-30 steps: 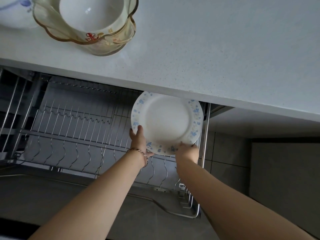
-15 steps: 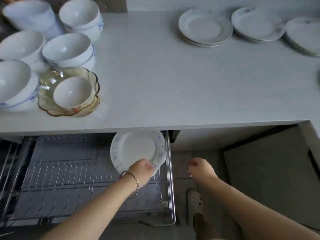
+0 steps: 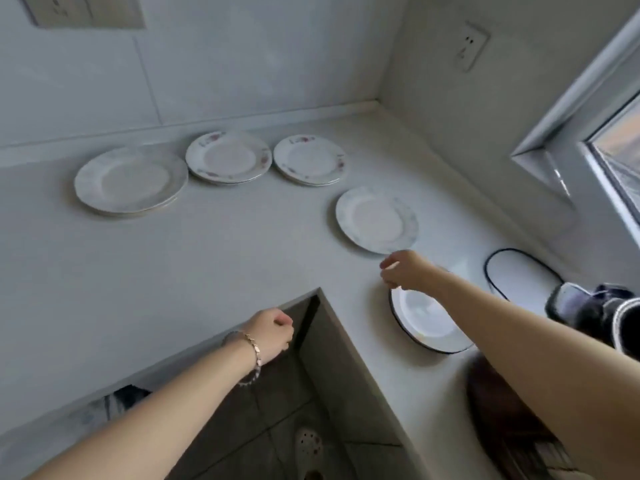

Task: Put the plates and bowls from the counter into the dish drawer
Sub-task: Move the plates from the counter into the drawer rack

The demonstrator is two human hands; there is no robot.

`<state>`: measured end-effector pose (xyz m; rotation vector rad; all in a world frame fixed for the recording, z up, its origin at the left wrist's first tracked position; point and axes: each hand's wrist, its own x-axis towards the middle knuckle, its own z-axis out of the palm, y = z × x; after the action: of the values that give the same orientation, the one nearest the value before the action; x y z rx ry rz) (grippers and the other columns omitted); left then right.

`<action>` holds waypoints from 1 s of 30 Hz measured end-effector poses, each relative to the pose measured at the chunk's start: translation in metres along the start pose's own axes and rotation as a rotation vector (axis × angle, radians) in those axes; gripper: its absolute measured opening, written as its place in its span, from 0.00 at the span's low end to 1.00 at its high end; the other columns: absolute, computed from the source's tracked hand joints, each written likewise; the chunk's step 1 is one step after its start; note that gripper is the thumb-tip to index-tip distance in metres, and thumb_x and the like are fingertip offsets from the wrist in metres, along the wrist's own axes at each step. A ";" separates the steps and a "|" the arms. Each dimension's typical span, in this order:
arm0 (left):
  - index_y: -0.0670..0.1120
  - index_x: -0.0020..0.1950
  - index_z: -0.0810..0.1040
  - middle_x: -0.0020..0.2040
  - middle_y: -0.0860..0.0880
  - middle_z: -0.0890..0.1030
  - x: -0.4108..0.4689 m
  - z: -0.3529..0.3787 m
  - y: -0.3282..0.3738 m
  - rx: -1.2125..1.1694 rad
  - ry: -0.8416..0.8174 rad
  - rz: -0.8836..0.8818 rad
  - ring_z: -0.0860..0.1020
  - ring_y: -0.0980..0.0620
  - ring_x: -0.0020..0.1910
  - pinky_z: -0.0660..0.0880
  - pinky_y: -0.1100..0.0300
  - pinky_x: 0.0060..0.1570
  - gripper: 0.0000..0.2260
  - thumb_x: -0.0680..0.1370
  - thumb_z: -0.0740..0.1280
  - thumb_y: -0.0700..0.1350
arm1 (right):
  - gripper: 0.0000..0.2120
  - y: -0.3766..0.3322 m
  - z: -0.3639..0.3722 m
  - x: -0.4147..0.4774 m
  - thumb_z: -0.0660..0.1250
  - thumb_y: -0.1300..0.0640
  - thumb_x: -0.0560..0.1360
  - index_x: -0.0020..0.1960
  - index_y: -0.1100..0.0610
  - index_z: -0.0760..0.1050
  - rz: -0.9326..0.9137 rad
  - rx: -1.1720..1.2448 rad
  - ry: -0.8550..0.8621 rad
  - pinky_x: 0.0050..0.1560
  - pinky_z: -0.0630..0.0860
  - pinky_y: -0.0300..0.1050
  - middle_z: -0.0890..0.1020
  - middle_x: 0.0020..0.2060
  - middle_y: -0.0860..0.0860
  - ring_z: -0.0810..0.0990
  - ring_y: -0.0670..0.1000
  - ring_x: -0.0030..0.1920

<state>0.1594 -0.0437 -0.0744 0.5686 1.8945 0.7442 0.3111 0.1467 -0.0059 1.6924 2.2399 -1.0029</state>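
R hand (image 3: 403,273) hovers w/ fingers loosely curled, holding nothing, btw a pale plate (image 3: 375,220) and a dark-rimmed plate (image 3: 426,323) on the white counter (image 3: 207,258). L hand (image 3: 272,336), bracelet (image 3: 252,344) on wrist, is curled empty at the counter's inner corner. By the back wall: wide plate stack (image 3: 130,180), left flowered plate (image 3: 228,156), right flowered plate (image 3: 309,159).

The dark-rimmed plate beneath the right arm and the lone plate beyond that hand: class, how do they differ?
The dark-rimmed plate has a thin dark edge line; the lone plate has a faint grey rim pattern. The right arm partly hides the dark-rimmed plate; the lone plate shows whole. Both lie flat, empty, on the counter.
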 end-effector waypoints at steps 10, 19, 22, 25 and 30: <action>0.40 0.64 0.70 0.49 0.39 0.79 0.077 0.138 0.082 -0.057 -0.179 -0.223 0.75 0.47 0.39 0.72 0.61 0.33 0.18 0.74 0.64 0.41 | 0.29 0.103 -0.109 0.134 0.73 0.52 0.70 0.68 0.53 0.68 0.078 -0.589 -0.291 0.63 0.71 0.47 0.79 0.60 0.56 0.77 0.56 0.61; 0.48 0.62 0.69 0.41 0.52 0.73 0.082 0.180 0.108 -0.298 -0.184 -0.371 0.76 0.45 0.44 0.78 0.47 0.50 0.15 0.78 0.59 0.35 | 0.29 0.145 -0.081 0.172 0.73 0.54 0.69 0.67 0.52 0.68 0.152 -0.476 -0.649 0.56 0.79 0.45 0.80 0.52 0.51 0.80 0.53 0.50; 0.42 0.67 0.68 0.42 0.52 0.74 0.077 0.172 0.109 -0.288 -0.134 -0.313 0.77 0.45 0.44 0.78 0.48 0.48 0.17 0.78 0.59 0.35 | 0.27 0.141 -0.078 0.168 0.72 0.61 0.70 0.67 0.55 0.69 0.111 -0.391 -0.661 0.54 0.80 0.46 0.78 0.49 0.52 0.80 0.53 0.48; 0.42 0.70 0.65 0.52 0.49 0.75 0.074 0.151 0.103 -0.239 -0.071 -0.240 0.76 0.49 0.41 0.77 0.51 0.42 0.19 0.79 0.60 0.36 | 0.26 0.131 -0.078 0.160 0.69 0.67 0.71 0.67 0.57 0.69 0.071 -0.270 -0.649 0.53 0.81 0.48 0.79 0.53 0.59 0.80 0.55 0.49; 0.46 0.67 0.69 0.51 0.44 0.79 0.055 0.096 0.075 -0.269 0.035 -0.155 0.80 0.48 0.43 0.80 0.57 0.32 0.16 0.78 0.62 0.39 | 0.22 0.083 -0.067 0.134 0.66 0.66 0.73 0.66 0.56 0.71 -0.092 -0.173 -0.603 0.48 0.81 0.44 0.80 0.55 0.62 0.80 0.54 0.47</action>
<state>0.2293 0.0692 -0.0868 0.2386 1.8086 0.8923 0.3564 0.3035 -0.0557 1.0399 1.9396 -1.1144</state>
